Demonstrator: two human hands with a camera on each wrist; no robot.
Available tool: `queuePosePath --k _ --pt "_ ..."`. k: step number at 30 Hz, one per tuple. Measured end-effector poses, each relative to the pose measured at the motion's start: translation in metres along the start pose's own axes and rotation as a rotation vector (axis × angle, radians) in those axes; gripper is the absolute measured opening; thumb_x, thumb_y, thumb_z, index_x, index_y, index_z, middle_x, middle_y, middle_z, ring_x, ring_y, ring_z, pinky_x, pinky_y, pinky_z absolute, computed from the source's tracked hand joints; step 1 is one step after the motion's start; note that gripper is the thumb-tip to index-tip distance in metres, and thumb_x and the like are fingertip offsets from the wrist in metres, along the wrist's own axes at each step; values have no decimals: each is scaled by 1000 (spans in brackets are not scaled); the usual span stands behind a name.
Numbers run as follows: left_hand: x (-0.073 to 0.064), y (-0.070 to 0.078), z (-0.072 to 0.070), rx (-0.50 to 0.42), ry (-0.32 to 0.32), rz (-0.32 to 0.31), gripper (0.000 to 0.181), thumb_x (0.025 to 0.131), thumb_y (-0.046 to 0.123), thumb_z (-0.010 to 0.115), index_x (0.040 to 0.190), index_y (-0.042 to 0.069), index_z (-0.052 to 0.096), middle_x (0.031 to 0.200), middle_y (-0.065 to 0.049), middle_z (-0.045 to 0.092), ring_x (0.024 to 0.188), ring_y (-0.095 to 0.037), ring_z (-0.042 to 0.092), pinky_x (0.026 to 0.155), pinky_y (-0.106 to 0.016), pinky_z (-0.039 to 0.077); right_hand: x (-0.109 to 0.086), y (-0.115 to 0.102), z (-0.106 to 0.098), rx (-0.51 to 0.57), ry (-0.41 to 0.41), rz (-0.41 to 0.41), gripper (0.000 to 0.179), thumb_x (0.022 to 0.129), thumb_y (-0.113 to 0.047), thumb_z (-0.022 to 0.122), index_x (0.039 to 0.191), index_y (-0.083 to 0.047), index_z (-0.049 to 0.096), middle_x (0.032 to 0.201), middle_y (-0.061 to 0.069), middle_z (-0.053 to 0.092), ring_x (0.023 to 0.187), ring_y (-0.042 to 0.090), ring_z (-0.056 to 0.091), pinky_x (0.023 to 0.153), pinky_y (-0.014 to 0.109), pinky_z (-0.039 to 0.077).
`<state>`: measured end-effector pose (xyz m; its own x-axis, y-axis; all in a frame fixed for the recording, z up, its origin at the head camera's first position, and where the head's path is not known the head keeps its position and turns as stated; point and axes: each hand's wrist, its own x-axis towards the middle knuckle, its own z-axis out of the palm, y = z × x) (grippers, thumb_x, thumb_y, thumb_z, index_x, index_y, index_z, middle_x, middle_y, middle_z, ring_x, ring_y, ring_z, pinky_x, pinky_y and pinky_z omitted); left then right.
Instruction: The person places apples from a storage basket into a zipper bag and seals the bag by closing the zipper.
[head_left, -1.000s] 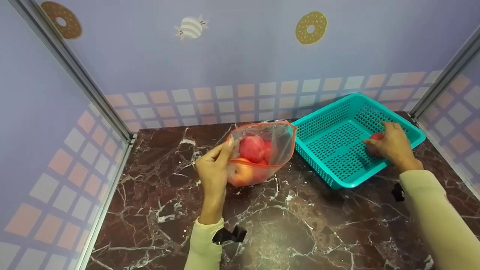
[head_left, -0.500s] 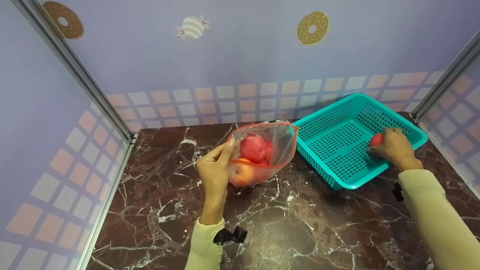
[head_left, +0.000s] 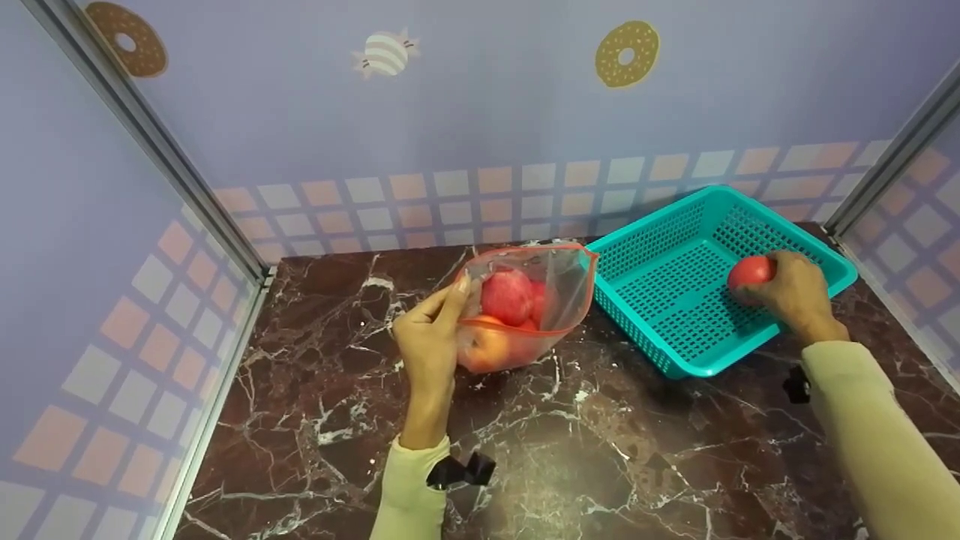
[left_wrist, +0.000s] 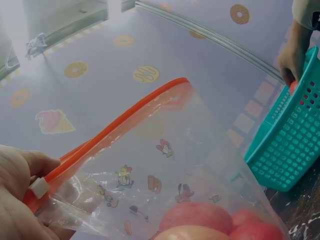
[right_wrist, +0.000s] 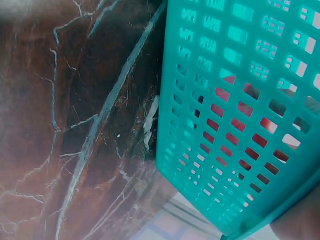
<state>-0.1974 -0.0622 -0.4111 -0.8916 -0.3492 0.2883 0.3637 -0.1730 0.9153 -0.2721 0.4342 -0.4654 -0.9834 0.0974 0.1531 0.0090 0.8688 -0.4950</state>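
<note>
My left hand [head_left: 431, 334] pinches the orange-trimmed rim of a clear zip bag [head_left: 570, 296] at its left corner. A white slider [left_wrist: 39, 188] sits on that rim beside the fingers in the left wrist view. The bag's mouth gapes, and several red and yellow peaches [head_left: 507, 297] lie inside. To the right, my right hand [head_left: 796, 294] grips a single red peach [head_left: 750, 274] within the teal plastic basket [head_left: 660, 349]. In the right wrist view the basket's slotted wall [right_wrist: 200, 150] covers most of that peach.
The basket stands on a dark brown marbled tabletop [head_left: 555, 457], close to the bag's right side. Behind rises a lilac wall [head_left: 487, 112] with tile and doughnut prints. Side panels with metal edge strips [head_left: 217, 217] bound the left and right.
My right hand has closed on the peach and raised it slightly, turning so that more of the fruit shows. The left hand and the bag have stayed in place.
</note>
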Motion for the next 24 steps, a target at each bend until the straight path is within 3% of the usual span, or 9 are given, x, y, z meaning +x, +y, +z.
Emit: queuePosePath --k 10,18,24 --pt "0 1 1 -1 1 7 14 97 5 78 103 -7 81 98 -19 79 93 -27 79 81 -32 65 -9 -8 -2 144 103 -19 74 97 -25 82 148 15 47 137 39 54 121 56 53 99 73 46" --pt "0 0 0 17 10 -5 14 97 6 79 102 -7 82 97 -18 79 89 -27 79 79 -33 65 -22 -52 -7 311 180 -1 85 90 -42 87 156 -1 50 144 25 61 129 37 60 98 44 51" --pt "0 1 0 20 11 2 13 97 4 79 102 -7 81 97 -18 79 90 -25 79 79 -32 65 -37 -97 -6 494 266 -93 74 88 -22 92 151 -5 58 139 18 67 119 8 65 97 18 52"
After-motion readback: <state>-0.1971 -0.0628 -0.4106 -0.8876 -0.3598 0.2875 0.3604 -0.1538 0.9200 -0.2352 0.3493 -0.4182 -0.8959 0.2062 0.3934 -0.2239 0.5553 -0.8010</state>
